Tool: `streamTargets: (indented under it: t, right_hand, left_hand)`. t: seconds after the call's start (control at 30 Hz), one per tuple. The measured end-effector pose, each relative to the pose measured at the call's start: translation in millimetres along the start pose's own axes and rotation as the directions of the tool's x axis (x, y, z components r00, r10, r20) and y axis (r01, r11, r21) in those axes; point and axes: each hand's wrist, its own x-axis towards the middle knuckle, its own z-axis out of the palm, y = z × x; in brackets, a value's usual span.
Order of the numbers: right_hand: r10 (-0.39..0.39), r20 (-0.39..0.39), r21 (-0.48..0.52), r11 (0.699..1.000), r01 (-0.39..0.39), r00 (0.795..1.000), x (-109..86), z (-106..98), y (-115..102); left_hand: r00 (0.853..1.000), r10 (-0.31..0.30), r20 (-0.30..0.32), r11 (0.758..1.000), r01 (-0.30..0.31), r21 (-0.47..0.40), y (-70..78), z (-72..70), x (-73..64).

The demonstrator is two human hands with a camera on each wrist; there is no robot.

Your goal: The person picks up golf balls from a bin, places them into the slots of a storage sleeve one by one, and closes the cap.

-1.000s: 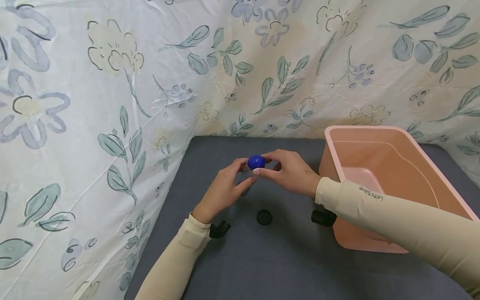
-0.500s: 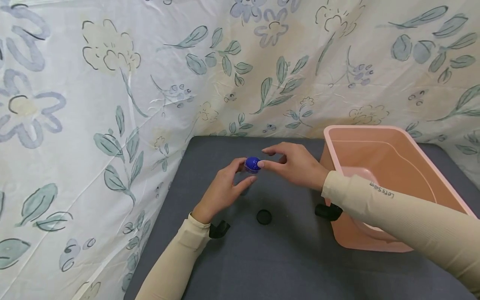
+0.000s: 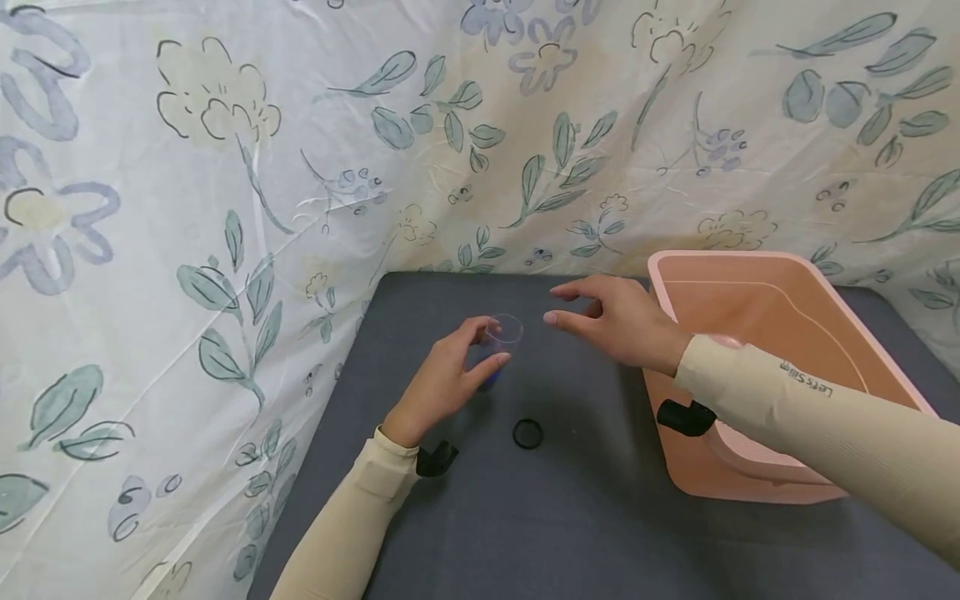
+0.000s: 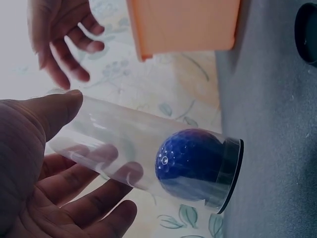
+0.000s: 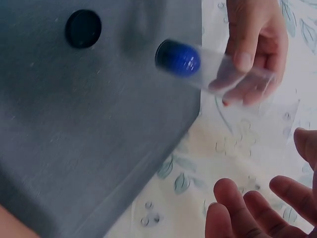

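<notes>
My left hand (image 3: 442,379) holds a clear plastic tube (image 4: 119,134) near its uncapped upper end, thumb on one side and fingers on the other. At the tube's bottom, by its black end cap (image 4: 232,173), lies a dimpled blue golf ball (image 4: 188,161). In the right wrist view the same ball (image 5: 182,60) shows through the tube wall. To the right of the tube, apart from it, my right hand (image 3: 622,321) is raised with its fingers spread and nothing in them. A loose black cap (image 3: 528,433) lies on the table in front of the hands.
A peach plastic bin (image 3: 663,292) stands on the right of the dark grey table (image 3: 525,533), partly behind the right forearm. Floral cloth (image 3: 450,167) hangs behind the table and along its left side.
The golf ball has left the right fingers at the tube's mouth and dropped to the bottom. My right hand has drawn back to the right; the left hand stays in place.
</notes>
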Motion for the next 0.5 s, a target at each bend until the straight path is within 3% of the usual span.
streamTargets:
  t: [0.23,0.5]
  right_hand:
    - [0.016,-0.009,0.027,1.000,-0.016,1.000,-14.9,-20,22]
    - [0.059,-0.071,0.019,0.998,-0.058,0.996,-32.2,-41,44]
  left_hand:
    - [1.000,0.010,-0.006,1.000,-0.010,0.002,-1.0,-0.1,-0.8]
    - [1.000,-0.006,0.000,1.000,0.006,0.007,-0.9,-0.3,-1.9]
